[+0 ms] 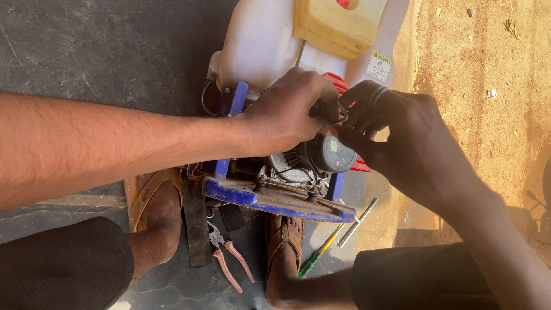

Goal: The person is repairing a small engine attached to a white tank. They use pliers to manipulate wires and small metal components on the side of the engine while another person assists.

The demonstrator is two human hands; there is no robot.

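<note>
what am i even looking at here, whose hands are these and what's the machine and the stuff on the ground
This is one picture from a camera worn on a person's head, looking down at their own two bare hands and sandalled feet.

The machine is a small engine bolted to a blue metal frame, with a big white plastic tank behind it and a yellowish tank on top.

The left hand and right hand meet at the top of the engine, pinching a small metal part between the fingers; it is too hidden to tell just what it is.

On the ground by the feet lie pink-handled pliers, a green and yellow screwdriver and a metal T-shaped wrench. The ground is dark paving on the left and sandy dirt on the right.
</note>
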